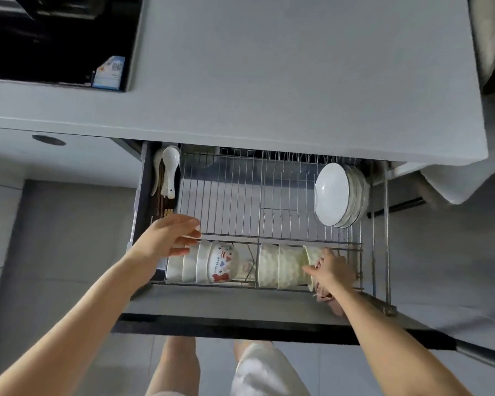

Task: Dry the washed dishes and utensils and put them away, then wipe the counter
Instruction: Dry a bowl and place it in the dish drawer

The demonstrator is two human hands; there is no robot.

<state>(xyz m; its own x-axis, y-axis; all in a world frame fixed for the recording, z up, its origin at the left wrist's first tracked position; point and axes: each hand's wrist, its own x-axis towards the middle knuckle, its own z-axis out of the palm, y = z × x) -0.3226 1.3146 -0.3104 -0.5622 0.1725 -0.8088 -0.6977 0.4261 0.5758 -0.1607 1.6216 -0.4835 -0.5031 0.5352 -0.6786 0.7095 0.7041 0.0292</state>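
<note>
A pulled-out drawer holds a wire dish rack [229, 195]. In its front row lie white bowls on their sides, one with a cartoon print [222, 262], and to the right several pale green patterned bowls [286, 265]. My left hand [170, 238] hovers open over the left end of the white bowls, fingers spread. My right hand [330, 271] grips the rim of the rightmost green bowl [312, 254] in the row. White plates [333, 194] stand upright at the rack's back right. White spoons [169, 170] and chopsticks lie in the left side slot.
The grey counter [269, 81] overhangs the drawer's back. A black cooktop [55, 38] with a small card [109, 72] sits at upper left. The dark drawer front [240, 324] is near my legs. A cloth hangs at the right [455, 181].
</note>
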